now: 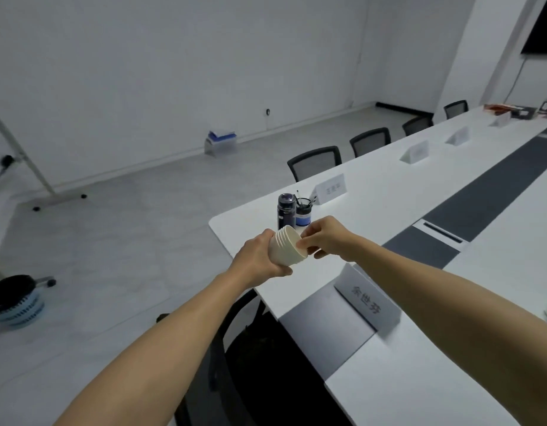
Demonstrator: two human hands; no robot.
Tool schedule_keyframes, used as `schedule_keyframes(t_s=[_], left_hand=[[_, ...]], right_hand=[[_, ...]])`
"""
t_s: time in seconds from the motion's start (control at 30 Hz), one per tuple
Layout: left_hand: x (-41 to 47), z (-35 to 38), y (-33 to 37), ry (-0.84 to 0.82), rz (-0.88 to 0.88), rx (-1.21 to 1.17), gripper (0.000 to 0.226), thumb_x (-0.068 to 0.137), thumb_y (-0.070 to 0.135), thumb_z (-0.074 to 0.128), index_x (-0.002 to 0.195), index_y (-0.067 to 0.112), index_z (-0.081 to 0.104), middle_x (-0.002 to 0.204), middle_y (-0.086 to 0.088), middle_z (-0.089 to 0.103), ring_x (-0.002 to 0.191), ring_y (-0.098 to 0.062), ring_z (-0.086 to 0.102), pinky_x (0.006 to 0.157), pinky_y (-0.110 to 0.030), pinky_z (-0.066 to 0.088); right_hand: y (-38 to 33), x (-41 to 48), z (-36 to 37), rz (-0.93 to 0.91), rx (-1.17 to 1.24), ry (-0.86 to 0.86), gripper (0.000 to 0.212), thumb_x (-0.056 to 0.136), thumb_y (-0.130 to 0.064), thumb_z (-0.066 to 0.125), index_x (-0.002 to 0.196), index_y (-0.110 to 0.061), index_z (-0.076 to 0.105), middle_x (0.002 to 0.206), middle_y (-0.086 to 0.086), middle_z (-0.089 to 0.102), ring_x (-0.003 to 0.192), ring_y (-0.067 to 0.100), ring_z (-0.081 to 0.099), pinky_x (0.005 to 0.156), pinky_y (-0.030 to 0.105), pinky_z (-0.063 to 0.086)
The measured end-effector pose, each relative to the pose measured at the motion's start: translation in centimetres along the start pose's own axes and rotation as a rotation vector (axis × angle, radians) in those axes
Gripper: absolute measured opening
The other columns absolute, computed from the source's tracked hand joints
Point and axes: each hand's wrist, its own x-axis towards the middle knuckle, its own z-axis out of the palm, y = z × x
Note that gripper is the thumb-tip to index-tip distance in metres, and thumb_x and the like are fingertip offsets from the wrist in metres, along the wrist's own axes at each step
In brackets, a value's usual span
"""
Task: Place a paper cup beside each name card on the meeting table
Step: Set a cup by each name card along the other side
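From the head camera, both hands meet above the near corner of the long white meeting table point(373, 192). The left hand point(260, 256) is wrapped around the base of a nested stack of cream paper cups point(287, 245), held tilted on its side with the rims pointing right. The right hand point(323, 238) pinches the rim of the outermost cup with its fingertips point(303, 242). The stack is in the air, clear of the tabletop. Just below the hands stands a white folded name card with dark characters point(367, 299); a second white name card point(330, 188) stands farther along, beside a dark blue bottle point(286, 210) and a small jar holding brushes point(303, 212). More cards and black mesh chairs point(315, 161) line the far edge.
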Motion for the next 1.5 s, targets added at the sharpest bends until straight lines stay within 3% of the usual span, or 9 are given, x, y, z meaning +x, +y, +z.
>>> schedule_keyframes(t_s=[0.47, 0.67, 0.77, 0.9, 1.0, 1.1, 1.3, 1.4, 1.5], left_hand=[[10.4, 8.7, 2.1, -0.139, -0.061, -0.065, 0.065, 0.059, 0.028, 0.088, 0.113, 0.021, 0.053, 0.102, 0.002, 0.062, 0.094, -0.023, 0.062, 0.081, -0.047, 0.056], [13.0, 11.6, 2.1, -0.203, -0.151, -0.069, 0.062, 0.052, 0.037, 0.084, 0.105, 0.028, 0.054, 0.095, 0.006, 0.064, 0.085, -0.022, 0.065, 0.074, -0.048, 0.059], [13.5, 12.8, 1.5, -0.222, -0.199, -0.081, 0.06, 0.055, 0.036, 0.085, 0.105, 0.028, 0.052, 0.094, 0.004, 0.063, 0.079, -0.022, 0.063, 0.069, -0.046, 0.06], [13.6, 15.0, 0.6, -0.276, -0.237, -0.06, 0.062, 0.057, 0.037, 0.084, 0.108, 0.027, 0.051, 0.096, 0.006, 0.06, 0.086, -0.021, 0.062, 0.073, -0.046, 0.06], [13.2, 16.5, 0.1, -0.314, -0.255, -0.046, 0.062, 0.058, 0.038, 0.084, 0.109, 0.027, 0.051, 0.097, 0.008, 0.06, 0.09, -0.019, 0.062, 0.075, -0.045, 0.06], [13.1, 17.8, -0.5, -0.355, -0.262, -0.008, 0.064, 0.057, 0.041, 0.083, 0.11, 0.027, 0.05, 0.099, 0.008, 0.06, 0.092, -0.019, 0.061, 0.077, -0.044, 0.058], [13.1, 19.4, -1.8, -0.385, -0.292, 0.025, 0.065, 0.061, 0.04, 0.084, 0.114, 0.026, 0.049, 0.101, 0.007, 0.06, 0.093, -0.02, 0.061, 0.077, -0.045, 0.059], [12.7, 19.8, -2.3, -0.398, -0.294, 0.03, 0.067, 0.06, 0.041, 0.083, 0.115, 0.027, 0.048, 0.102, 0.007, 0.06, 0.094, -0.02, 0.06, 0.078, -0.045, 0.059], [12.3, 19.5, -2.5, -0.39, -0.28, 0.019, 0.067, 0.06, 0.041, 0.083, 0.115, 0.027, 0.048, 0.102, 0.006, 0.06, 0.093, -0.021, 0.061, 0.076, -0.044, 0.058]], right_hand=[[9.1, 8.3, -6.8, 0.095, 0.101, 0.026, 0.011, 0.08, -0.002, 0.077, 0.087, 0.002, 0.069, 0.077, 0.013, 0.065, 0.065, 0.019, 0.06, 0.058, 0.022, 0.054], [12.7, 10.1, -9.6, 0.166, 0.097, 0.052, 0.009, 0.082, -0.003, 0.073, 0.089, 0.002, 0.07, 0.078, 0.011, 0.065, 0.066, 0.02, 0.059, 0.06, 0.026, 0.055], [14.8, 10.5, -12.1, 0.224, 0.132, 0.15, 0.006, 0.086, -0.004, 0.068, 0.088, 0.001, 0.068, 0.078, 0.011, 0.064, 0.062, 0.019, 0.058, 0.057, 0.027, 0.053], [20.1, 11.1, -15.6, 0.382, 0.22, 0.432, 0.005, 0.087, -0.003, 0.068, 0.086, -0.001, 0.064, 0.082, 0.016, 0.068, 0.061, 0.022, 0.066, 0.054, 0.028, 0.052], [25.0, 10.9, -15.7, 0.508, 0.154, 0.524, 0.008, 0.087, -0.004, 0.069, 0.081, -0.004, 0.063, 0.074, 0.015, 0.069, 0.06, 0.024, 0.069, 0.066, 0.038, 0.061], [29.4, 10.7, -14.1, 0.631, 0.126, 0.508, 0.007, 0.084, -0.004, 0.071, 0.083, -0.003, 0.065, 0.073, 0.014, 0.069, 0.068, 0.03, 0.074, 0.077, 0.048, 0.061], [33.3, 11.0, -11.9, 0.736, 0.088, 0.461, 0.017, 0.077, -0.002, 0.071, 0.072, -0.011, 0.057, 0.087, 0.019, 0.07, 0.079, 0.04, 0.072, 0.078, 0.051, 0.061], [33.2, 10.9, -11.6, 0.751, 0.085, 0.433, 0.01, 0.079, -0.006, 0.07, 0.085, -0.005, 0.062, 0.086, 0.018, 0.068, 0.077, 0.039, 0.073, 0.077, 0.049, 0.062], [32.0, 10.4, -11.9, 0.714, -0.065, 0.379, 0.024, 0.081, -0.018, 0.07, 0.096, -0.002, 0.064, 0.09, 0.017, 0.071, 0.077, 0.034, 0.071, 0.066, 0.036, 0.057]])
